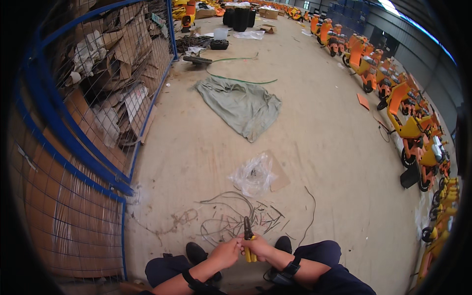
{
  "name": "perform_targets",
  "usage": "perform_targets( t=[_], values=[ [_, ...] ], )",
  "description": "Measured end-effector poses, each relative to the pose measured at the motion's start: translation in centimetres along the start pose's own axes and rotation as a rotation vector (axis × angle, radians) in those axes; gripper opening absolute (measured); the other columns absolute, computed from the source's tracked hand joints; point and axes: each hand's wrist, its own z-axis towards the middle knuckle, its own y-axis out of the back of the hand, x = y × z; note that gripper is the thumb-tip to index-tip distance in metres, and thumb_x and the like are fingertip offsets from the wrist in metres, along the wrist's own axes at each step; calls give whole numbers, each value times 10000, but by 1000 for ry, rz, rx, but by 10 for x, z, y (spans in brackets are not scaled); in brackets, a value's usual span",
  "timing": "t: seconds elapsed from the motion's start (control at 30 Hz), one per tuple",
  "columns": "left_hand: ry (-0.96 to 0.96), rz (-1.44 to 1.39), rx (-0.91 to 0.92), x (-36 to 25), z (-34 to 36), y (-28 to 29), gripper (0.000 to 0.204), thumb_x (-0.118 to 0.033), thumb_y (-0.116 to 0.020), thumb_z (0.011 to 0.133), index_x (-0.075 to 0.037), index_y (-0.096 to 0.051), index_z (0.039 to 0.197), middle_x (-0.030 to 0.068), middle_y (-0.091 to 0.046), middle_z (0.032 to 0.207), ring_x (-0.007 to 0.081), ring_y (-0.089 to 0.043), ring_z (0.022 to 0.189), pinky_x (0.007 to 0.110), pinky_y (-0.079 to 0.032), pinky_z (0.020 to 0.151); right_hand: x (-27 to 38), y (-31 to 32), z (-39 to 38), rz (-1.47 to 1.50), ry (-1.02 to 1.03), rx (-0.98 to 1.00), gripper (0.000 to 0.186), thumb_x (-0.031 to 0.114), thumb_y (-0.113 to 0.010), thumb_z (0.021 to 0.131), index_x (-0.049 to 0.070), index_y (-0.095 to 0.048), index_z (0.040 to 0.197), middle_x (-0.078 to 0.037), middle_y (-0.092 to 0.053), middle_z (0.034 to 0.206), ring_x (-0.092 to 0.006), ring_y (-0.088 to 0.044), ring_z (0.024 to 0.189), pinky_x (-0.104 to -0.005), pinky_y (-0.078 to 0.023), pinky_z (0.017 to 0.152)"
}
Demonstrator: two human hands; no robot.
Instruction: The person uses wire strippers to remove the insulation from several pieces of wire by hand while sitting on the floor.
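Note:
My right hand [260, 250] grips a wire-stripping tool [248, 253] with yellow handles and dark jaws, held upright in front of me. My left hand [224, 253] is closed, its fingertips right beside the tool; what it pinches is too small to make out, possibly hidden. Below and beyond both hands, loose grey cables [216, 199] and several short cut pieces of wire [275, 214] lie on the concrete floor. A crumpled clear plastic bag [250, 174] on a piece of cardboard [279, 179] lies just past them.
A blue mesh cage [130, 167] holding scrap cardboard [123, 49] runs along the left. A grey-green cloth [238, 105] lies ahead, with a green cable, black containers [238, 17] and boxes beyond. Rows of yellow-orange scooters [408, 128] line the right; an orange panel [363, 101] lies near them.

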Motion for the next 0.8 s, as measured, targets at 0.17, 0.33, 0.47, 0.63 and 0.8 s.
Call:
perform_targets(
  t=[0.17, 0.33, 0.47, 0.63, 0.8],
  values=[
    [-46, 94, -23, -25, 16, 7, 256, -232, -464, 951, -46, -554, 1102, 81, -659, 732, 232, -651, 631, 347, -505, 605, 26, 9, -7, -34, 36, 3, 97, 43, -561, 871, 33, -577, 966, -42, -609, 798, -121, -569, 661, -269, -500, 573],
    [-80, 27, -169, -37, 28, 7, 181, -186, -565, 904, -22, -605, 966, 72, -642, 658, 162, -626, 584, 302, -476, 551, 47, 6, -17, -18, 48, -103, 142, 66, -588, 848, 54, -514, 969, -40, -559, 739, -131, -552, 608, -290, -478, 512],
    [-11, -38, -172, -45, 20, 15, 203, -260, -586, 865, -69, -634, 912, 125, -657, 728, 289, -649, 680, 377, -491, 607, 61, -2, -27, -83, 53, -75, 215, 85, -594, 849, 58, -488, 1034, -42, -554, 754, -132, -552, 608, -288, -476, 508],
    [-118, -50, -268, -65, -1, 23, 120, -120, -595, 891, -1, -598, 877, 57, -618, 630, 87, -568, 551, 253, -437, 507, 74, -11, -43, -372, 189, -18, 273, 146, -600, 859, 45, -480, 1082, -87, -591, 780, -218, -600, 631, -337, -495, 542],
    [-158, -1, -328, -86, -18, 32, 119, -113, -597, 882, 3, -593, 855, 56, -599, 612, 78, -536, 522, 247, -408, 484, 76, -33, -66, -1046, 609, -259, 326, 145, -606, 845, 21, -464, 1111, -237, -613, 883, -452, -593, 801, -468, -479, 673]
  ],
)
